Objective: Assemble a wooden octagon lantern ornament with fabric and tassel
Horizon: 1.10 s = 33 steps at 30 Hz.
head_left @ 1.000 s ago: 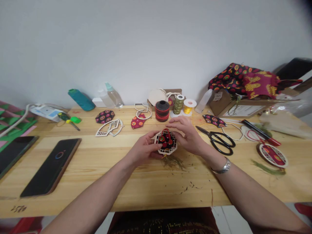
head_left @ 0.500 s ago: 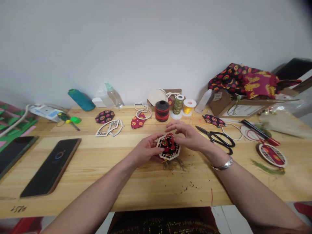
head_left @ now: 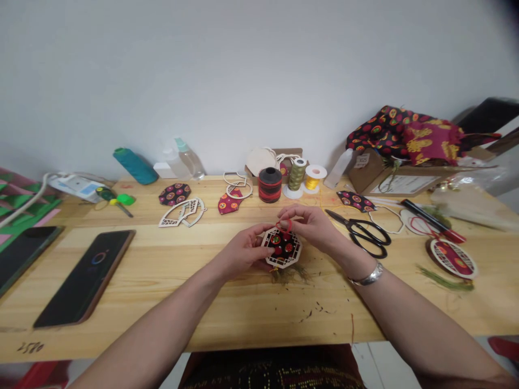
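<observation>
An octagonal pendant [head_left: 283,248] with a pale cut-out wooden frame and dark patterned fabric inside is in the middle of the table. My left hand [head_left: 248,247] grips its left edge, the thumb lying on the front and the other fingers behind it. At its top, my right hand [head_left: 308,222] pinches a red cord loop [head_left: 287,226] between thumb and fingers. A green tassel [head_left: 290,273] hangs from the pendant's lower edge onto the wood. Black-handled scissors [head_left: 367,232] lie open just right of my right hand.
Thread spools [head_left: 270,185] stand behind my hands. Fabric pieces and wooden frames [head_left: 183,212] lie back left. A phone [head_left: 85,278] rests at left. On the right are a finished-looking oval pendant [head_left: 453,257], a marker [head_left: 430,218] and a cardboard box [head_left: 401,178] topped with cloth.
My right hand has closed on the red cord and drawn it up to the pendant's top edge, baring the fabric face. My left hand keeps its hold.
</observation>
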Each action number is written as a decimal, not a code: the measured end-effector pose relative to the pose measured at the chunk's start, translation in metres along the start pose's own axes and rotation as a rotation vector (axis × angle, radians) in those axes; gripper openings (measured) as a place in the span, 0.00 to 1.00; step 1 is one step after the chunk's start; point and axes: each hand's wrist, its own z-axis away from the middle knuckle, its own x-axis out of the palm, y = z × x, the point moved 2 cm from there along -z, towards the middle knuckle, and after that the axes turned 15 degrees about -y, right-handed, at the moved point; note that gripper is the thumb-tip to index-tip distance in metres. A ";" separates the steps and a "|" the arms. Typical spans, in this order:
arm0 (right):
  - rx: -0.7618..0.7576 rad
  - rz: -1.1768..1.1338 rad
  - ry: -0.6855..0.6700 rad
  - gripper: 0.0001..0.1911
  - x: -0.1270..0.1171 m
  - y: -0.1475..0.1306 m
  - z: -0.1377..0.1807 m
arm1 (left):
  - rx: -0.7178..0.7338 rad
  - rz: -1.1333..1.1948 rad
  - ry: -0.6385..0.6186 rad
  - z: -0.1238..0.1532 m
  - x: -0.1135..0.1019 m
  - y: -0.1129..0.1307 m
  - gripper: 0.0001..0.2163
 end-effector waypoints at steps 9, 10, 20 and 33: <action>0.162 -0.319 -0.023 0.12 -0.003 0.008 -0.001 | 0.002 -0.006 0.011 0.000 0.002 0.003 0.24; 0.166 -0.329 -0.029 0.12 -0.003 0.010 -0.001 | -0.001 -0.003 0.021 0.000 0.002 0.003 0.24; 0.225 -0.340 -0.049 0.14 -0.004 0.009 0.000 | 0.000 0.003 0.025 0.000 0.001 0.004 0.24; 0.212 -0.402 -0.036 0.17 0.004 0.005 -0.001 | -0.007 -0.010 0.016 0.000 0.004 0.004 0.25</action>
